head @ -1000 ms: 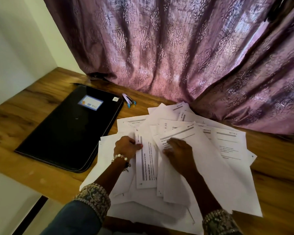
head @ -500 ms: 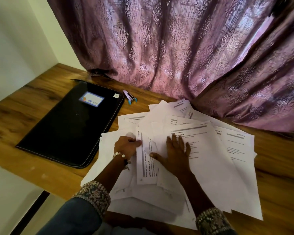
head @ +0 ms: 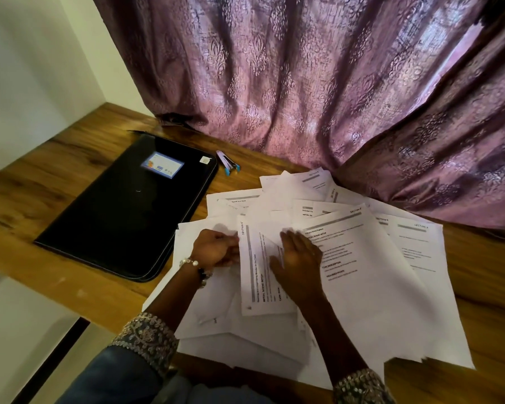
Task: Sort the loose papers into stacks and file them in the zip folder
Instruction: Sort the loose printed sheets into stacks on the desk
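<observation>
Several loose white printed papers [head: 370, 275] lie overlapping in a messy spread on the wooden table [head: 70, 158]. A sideways sheet headed "SECTION 5" [head: 255, 275] lies on top near the middle. My left hand [head: 215, 247] pinches that sheet's left edge with curled fingers. My right hand [head: 299, 262] lies flat with straight fingers on the papers just right of it. The black zip folder [head: 129, 211], shut and flat, with a blue-and-white label, lies to the left of the pile.
A small stapler [head: 228, 163] with blue ends lies behind the folder's right corner. A purple patterned curtain [head: 318, 83] hangs along the back and drapes onto the table at right. The table's near edge runs under my forearms, and some papers overhang it.
My right hand went from curled on the papers to flat with fingers spread, and has shifted slightly left. My left hand stays on the sideways sheet's edge.
</observation>
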